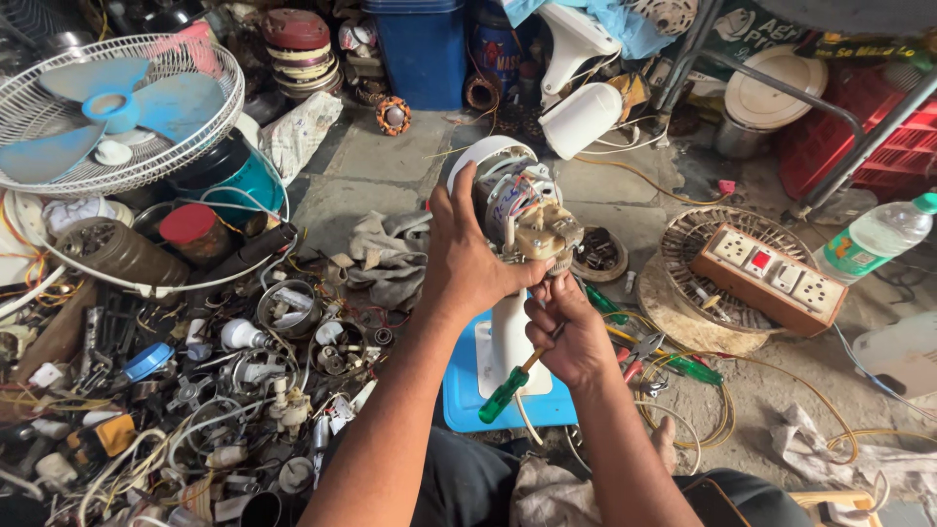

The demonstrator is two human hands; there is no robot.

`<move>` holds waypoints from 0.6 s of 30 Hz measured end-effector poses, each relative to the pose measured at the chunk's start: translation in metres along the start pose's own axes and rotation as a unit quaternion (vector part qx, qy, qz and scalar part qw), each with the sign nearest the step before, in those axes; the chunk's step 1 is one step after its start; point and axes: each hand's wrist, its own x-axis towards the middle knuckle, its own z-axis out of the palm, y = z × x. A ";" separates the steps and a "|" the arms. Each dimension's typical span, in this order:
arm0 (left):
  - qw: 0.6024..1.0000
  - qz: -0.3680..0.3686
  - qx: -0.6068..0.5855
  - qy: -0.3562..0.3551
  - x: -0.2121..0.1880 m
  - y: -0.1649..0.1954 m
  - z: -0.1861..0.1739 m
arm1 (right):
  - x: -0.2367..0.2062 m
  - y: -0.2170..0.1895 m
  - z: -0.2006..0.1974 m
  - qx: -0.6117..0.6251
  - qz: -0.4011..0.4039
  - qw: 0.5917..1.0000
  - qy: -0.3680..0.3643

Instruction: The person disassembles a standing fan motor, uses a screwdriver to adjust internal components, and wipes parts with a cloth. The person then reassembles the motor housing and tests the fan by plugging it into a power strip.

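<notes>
My left hand (467,256) grips an opened fan motor head (522,210), white-cased with coloured wires and a beige gearbox showing. The motor sits atop a white stand (511,342) on a blue base (467,390). My right hand (574,332) is just below the gearbox, its fingertips at the motor's underside. It also holds a screwdriver with a green handle (503,393), which points down and to the left.
A fan with blue blades in a white cage (112,112) stands at the far left. Loose parts and wires (224,390) cover the floor on the left. A socket board (771,275), pliers (639,351), a green-capped bottle (878,234) and grey rags (386,256) lie around.
</notes>
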 end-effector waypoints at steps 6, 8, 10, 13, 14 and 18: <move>1.000 -0.016 0.010 -0.007 -0.008 0.008 0.003 | -0.003 -0.001 0.000 -0.007 0.032 0.999 0.021; 1.000 0.002 0.004 0.006 -0.012 0.010 0.003 | -0.004 0.002 -0.004 0.033 0.022 0.999 0.022; 1.000 0.006 0.001 0.009 -0.016 0.012 0.004 | -0.006 0.005 -0.011 0.069 0.020 0.997 0.020; 1.000 -0.009 0.006 -0.001 -0.024 0.015 0.006 | -0.012 0.011 -0.026 0.111 0.026 0.993 0.023; 1.000 -0.011 0.009 -0.004 -0.027 0.016 0.007 | -0.015 0.012 -0.031 0.119 0.022 0.992 0.031; 0.999 0.029 0.041 0.017 -0.040 0.017 0.008 | -0.026 0.013 -0.045 0.112 -0.008 0.993 0.045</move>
